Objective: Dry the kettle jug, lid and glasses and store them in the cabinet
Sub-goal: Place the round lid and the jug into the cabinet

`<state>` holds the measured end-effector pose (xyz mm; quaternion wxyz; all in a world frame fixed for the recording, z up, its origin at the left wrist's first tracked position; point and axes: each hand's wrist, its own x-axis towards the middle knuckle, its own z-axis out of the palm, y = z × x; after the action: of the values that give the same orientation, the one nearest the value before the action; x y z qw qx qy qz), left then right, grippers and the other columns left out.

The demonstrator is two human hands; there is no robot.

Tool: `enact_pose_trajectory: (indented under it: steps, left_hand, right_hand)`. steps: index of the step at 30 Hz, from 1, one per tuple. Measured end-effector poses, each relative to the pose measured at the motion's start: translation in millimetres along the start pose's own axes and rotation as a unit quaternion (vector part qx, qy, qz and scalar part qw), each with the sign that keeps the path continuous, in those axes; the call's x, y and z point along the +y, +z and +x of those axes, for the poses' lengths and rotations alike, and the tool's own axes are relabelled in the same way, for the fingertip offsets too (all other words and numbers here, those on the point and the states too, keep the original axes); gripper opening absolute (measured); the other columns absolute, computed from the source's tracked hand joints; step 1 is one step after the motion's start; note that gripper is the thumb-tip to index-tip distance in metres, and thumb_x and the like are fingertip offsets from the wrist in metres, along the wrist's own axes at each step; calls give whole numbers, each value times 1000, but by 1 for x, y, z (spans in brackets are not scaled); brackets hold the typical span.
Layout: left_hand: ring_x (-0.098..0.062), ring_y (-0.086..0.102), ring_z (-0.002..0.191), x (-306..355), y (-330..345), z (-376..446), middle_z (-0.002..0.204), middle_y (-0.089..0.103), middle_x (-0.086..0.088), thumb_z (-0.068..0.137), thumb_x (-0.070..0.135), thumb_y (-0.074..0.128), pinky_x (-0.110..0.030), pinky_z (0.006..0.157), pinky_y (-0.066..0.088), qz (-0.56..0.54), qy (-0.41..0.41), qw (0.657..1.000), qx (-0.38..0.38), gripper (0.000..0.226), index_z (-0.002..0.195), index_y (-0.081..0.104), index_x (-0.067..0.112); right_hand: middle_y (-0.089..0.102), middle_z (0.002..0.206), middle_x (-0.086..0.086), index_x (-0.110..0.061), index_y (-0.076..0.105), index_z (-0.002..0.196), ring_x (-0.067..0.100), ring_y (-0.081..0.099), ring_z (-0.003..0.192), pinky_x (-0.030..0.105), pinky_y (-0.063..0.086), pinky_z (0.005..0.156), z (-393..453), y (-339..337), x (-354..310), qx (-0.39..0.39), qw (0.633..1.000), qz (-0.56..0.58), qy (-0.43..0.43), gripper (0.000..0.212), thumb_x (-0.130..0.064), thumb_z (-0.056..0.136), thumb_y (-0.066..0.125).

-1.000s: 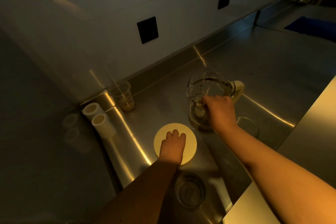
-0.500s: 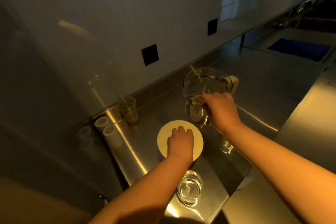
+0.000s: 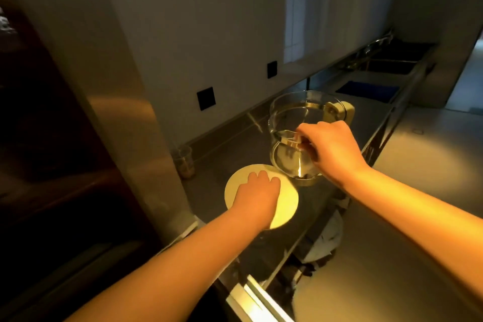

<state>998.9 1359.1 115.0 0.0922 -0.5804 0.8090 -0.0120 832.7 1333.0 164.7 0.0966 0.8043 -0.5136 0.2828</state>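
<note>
The steel surface (image 3: pixel 224 154) runs along the wall from the near corner to the far sink (image 3: pixel 392 65), and everything you need sits at its near end.

The jug (image 3: pixel 295 123) is the biggest piece. Your right hand (image 3: pixel 332 149) holds it by the near rim, fingers curled over the edge and thumb outside. The base looks just clear of the surface and the body tips slightly toward you, though you cannot be sure it is off the steel. Its cream handle (image 3: pixel 345 111) points away from you, which is probably why you take the rim instead. A rim hold on wet glass is weak, so keep the jug low.

The lid (image 3: pixel 282 204), a pale round disc, lies flat just in front of the jug. Your left hand (image 3: pixel 257 195) rests on top of it with fingers bent over the far part. Whether they only press or have caught the edge is not clear. That hand seems placed to lift the lid along with the jug, so both can go to be dried.

A small glass (image 3: pixel 184 159) stands further back by the wall panel, untouched. No other glasses show here.

A blue cloth (image 3: pixel 366 90) lies near the sink, well apart from your hands. Drying has likely not begun.
</note>
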Motion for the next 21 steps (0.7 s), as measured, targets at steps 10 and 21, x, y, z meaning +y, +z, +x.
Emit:
enact_pose_trajectory:
  steps: [10, 21]
  left_hand:
    - [-27, 39, 123, 28, -27, -159, 136, 40, -8, 76, 22, 75, -40, 96, 42, -30, 53, 995, 75, 71, 137, 37, 20]
    - [-20, 33, 126, 7, -26, -299, 139, 35, 0, 81, 25, 72, -38, 97, 44, -58, -96, 993, 30, 66, 135, 34, 28]
  right_hand:
    - [66, 80, 0, -20, 62, 93, 19, 60, 77, 45, 49, 76, -111, -107, -73, 38, 999, 5, -32, 19, -9, 79, 69]
    - [64, 73, 0, -15, 63, 88, 18, 61, 67, 44, 51, 68, -143, -129, -158, 69, 978, 109, -165, 12, -24, 85, 56]
